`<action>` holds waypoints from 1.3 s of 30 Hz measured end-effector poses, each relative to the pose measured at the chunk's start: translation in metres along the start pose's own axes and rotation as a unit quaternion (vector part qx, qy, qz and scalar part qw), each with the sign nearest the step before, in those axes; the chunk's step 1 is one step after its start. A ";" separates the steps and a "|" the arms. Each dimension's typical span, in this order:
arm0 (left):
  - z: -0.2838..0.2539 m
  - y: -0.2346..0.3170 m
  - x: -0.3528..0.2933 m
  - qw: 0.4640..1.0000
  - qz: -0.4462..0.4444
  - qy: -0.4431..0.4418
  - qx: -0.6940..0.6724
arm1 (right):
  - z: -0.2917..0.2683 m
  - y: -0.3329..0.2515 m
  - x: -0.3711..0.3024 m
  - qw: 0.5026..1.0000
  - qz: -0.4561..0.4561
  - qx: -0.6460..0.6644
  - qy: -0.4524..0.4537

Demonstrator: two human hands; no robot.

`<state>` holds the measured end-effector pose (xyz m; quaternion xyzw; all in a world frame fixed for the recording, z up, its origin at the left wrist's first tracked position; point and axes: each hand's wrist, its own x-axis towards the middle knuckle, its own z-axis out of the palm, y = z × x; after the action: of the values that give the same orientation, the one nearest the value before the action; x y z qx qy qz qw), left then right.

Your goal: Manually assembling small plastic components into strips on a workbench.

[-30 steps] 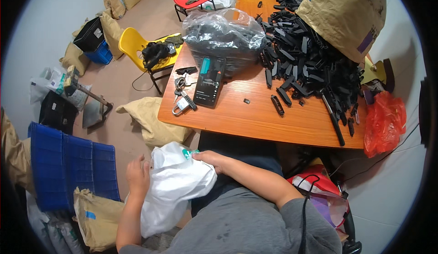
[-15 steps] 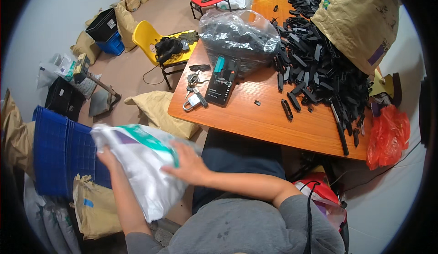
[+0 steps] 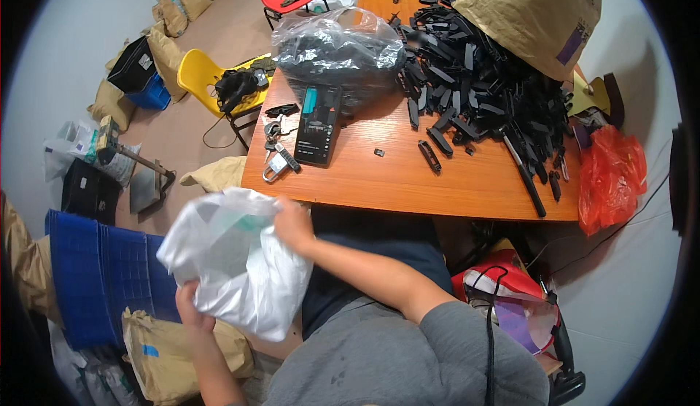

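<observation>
Right hand point(image 3: 294, 226) on white bag point(image 3: 244, 275), green print point(image 3: 250, 222) faint

On the counter point(image 3: 350, 191), a padlock point(image 3: 276, 166) and keys point(image 3: 273, 130) lie left of a smartphone point(image 3: 318, 127), a plastic bag point(image 3: 339, 50) behind it. Right of that bag spreads a heap of parts point(image 3: 474, 78), a paper sack point(image 3: 536, 23) behind its right side. A chair point(image 3: 195, 74) stands left of the counter. Before the counter, a held sack point(image 3: 244, 267) is between left hand point(image 3: 192, 310) and right hand point(image 3: 293, 225), crates point(image 3: 102, 275) farther left.
</observation>
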<state>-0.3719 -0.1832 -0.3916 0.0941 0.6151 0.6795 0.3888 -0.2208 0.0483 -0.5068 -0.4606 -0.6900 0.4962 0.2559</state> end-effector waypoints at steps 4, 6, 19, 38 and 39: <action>-0.145 -0.031 -0.013 0.985 -0.063 -0.156 0.041 | -0.059 0.016 0.043 0.703 0.292 0.600 -0.247; -0.228 -0.068 0.001 0.963 -0.265 0.052 0.027 | -0.047 0.013 0.015 0.792 0.256 0.482 -0.272; 0.016 -0.064 0.037 0.611 0.109 -0.157 0.768 | -0.041 0.009 -0.034 0.761 0.326 0.323 -0.459; 0.057 -0.032 0.000 0.965 -0.163 -0.053 -0.199 | -0.048 -0.037 -0.112 0.904 -0.208 -0.332 -0.171; 0.048 -0.038 -0.003 0.962 -0.175 -0.040 -0.204 | -0.032 -0.020 -0.103 0.891 -0.235 -0.370 -0.115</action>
<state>-0.3250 -0.1506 -0.4148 -0.0690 0.4539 0.7076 0.5372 -0.1571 -0.0310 -0.4658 -0.2864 -0.9363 0.1795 0.0949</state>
